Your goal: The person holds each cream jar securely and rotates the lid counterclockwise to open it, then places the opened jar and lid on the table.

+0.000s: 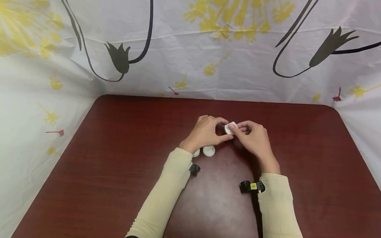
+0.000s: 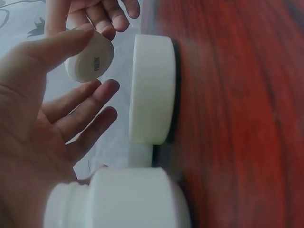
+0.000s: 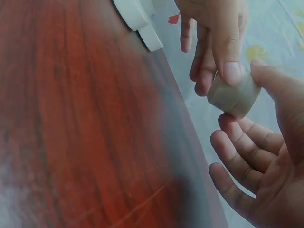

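Note:
Over the table, both hands hold a small white round container [image 1: 231,128]. My right hand [image 1: 255,138] pinches it, with the thumb on its near face. My left hand [image 1: 206,133] has thumb and index finger at its other side. In the right wrist view the container [image 3: 235,95] is a short cylinder with a seam around it, pinched by both thumbs and fingers. Small dark print marks one end of the container [image 2: 95,59] in the left wrist view. Below the left hand lies a shallow white round piece [image 1: 208,151], its rimmed hollow side up.
A second white round piece [image 1: 196,153] is partly hidden by the left wrist. In the left wrist view, a white bottle-like piece with a ridged neck [image 2: 135,199] stands close to the camera. The reddish-brown table [image 1: 116,170] meets a patterned white cloth [image 1: 176,60] behind.

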`<state>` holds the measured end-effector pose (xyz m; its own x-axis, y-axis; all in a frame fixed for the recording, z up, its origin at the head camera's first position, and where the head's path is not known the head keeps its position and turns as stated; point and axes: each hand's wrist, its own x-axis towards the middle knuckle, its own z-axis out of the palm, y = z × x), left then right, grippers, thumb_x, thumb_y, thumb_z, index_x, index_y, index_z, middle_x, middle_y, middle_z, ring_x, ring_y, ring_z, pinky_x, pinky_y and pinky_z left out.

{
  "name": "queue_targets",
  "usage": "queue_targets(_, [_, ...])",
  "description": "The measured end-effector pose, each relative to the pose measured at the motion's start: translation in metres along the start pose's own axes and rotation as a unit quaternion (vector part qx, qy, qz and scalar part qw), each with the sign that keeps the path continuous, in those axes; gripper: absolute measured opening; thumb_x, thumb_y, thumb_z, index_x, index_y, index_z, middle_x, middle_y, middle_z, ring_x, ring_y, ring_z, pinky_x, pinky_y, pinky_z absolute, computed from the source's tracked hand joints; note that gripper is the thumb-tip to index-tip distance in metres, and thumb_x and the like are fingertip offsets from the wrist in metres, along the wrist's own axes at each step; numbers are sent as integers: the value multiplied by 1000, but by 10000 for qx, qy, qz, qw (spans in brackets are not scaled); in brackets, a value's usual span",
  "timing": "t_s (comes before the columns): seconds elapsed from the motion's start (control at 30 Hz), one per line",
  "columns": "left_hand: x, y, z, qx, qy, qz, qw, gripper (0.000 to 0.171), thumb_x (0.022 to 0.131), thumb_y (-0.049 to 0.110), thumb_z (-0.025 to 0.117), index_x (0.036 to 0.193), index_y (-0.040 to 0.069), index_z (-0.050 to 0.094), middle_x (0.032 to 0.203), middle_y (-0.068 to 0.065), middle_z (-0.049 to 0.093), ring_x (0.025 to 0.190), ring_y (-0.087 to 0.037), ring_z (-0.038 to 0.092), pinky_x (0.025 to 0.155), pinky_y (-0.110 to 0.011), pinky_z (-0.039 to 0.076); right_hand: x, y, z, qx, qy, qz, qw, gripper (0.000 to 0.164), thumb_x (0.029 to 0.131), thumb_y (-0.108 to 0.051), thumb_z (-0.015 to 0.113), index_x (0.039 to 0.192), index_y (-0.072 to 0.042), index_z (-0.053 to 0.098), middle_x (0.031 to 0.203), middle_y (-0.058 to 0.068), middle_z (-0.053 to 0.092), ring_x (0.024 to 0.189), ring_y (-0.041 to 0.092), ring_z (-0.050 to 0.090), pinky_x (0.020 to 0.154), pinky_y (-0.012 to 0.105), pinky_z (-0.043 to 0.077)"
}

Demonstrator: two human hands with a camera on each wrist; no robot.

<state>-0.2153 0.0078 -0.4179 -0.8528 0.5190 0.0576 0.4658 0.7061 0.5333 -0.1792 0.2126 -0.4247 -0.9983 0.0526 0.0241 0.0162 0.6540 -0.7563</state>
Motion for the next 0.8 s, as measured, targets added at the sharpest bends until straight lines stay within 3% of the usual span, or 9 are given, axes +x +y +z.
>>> queue_targets(0.17, [0,1,2,-39,2,0,10000,56,93,56,77,138,24,68,132,9,74,125,-15,63,130,-49,24,-2,3,3,15,30,21,10000,63,94,-71,65,111,-11,76,102,11,80,95,24,73,79,32,55])
queue_targets(0.53, [-2,-1,-2,16,7,38,10000,48,93,52,77,134,26,72,126,11,75,124,-16,62,131,-50,23,-3,2,13,134,208,-92,9997,56,94,-69,67,107,-14,74,96,6,77,86,16,69,77,29,52])
queue_targets(0.67, [-2,-2,-3,-135,5,139,9998,47,94,49,77,135,24,72,126,9,76,120,-17,64,124,-45,34,-2,4,13,322,218,-280,9989,51,95,-63,70,108,-14,75,95,6,75,82,12,67,73,22,52])
queue_targets(0.8, [-1,-3,-4,-392,-63,231,9989,47,96,45,77,136,21,72,126,6,76,114,-17,64,105,-37,50,-2,6,11,468,196,-446,9977,45,97,-55,72,110,-12,75,96,7,75,80,7,66,73,17,51])
